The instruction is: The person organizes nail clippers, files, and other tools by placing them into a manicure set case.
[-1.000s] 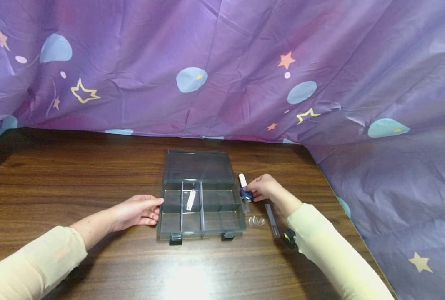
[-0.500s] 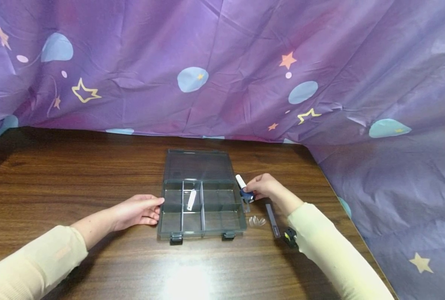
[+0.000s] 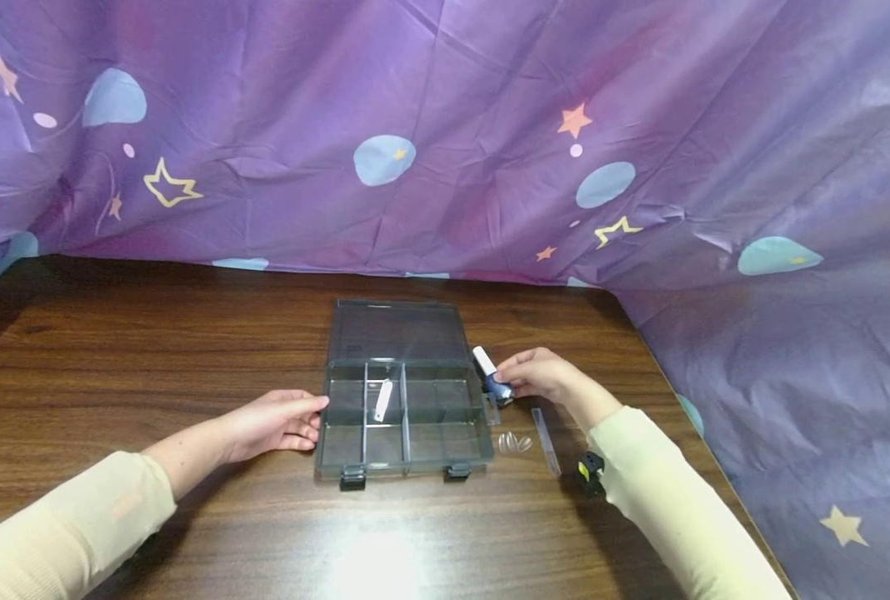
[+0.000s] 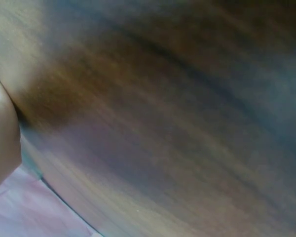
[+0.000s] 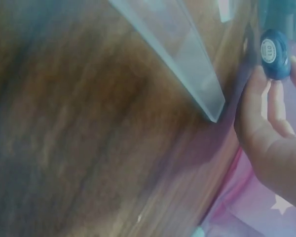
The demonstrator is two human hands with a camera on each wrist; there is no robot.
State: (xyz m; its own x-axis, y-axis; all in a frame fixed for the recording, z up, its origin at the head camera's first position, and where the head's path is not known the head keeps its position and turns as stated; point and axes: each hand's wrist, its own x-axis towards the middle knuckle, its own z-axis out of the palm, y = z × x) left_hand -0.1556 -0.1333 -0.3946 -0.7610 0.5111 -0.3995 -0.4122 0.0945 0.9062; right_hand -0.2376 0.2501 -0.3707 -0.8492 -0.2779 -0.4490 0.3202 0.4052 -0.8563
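Note:
In the head view, a see-through grey compartment box (image 3: pixel 445 446) lies with its lid (image 3: pixel 396 327) folded back. My left hand (image 3: pixel 272 425) touches the box's left wall, thumb at the rim and the other fingers loosely bent. My right hand (image 3: pixel 542 375), just right of the box, pinches a nail polish bottle (image 3: pixel 499 388) with blue body and white cap, held tilted. In the right wrist view the round label on the bottle's base (image 5: pixel 269 51) faces the camera. A slim white piece (image 3: pixel 383 400) lies in a middle compartment. The left wrist view shows only part of a hand.
Right of the box lie several clear curved pieces (image 3: pixel 515 442), like false nails, and a narrow grey strip (image 3: pixel 546 442), like a nail file. A small black-and-yellow device (image 3: pixel 590 472) sits at my right cuff. A purple patterned cloth (image 3: pixel 445 167) hangs behind the wooden table (image 3: pixel 190 333).
My right hand has shifted slightly right, and the bottle in it has tilted, its base swinging right. My left hand and the box have stayed put.

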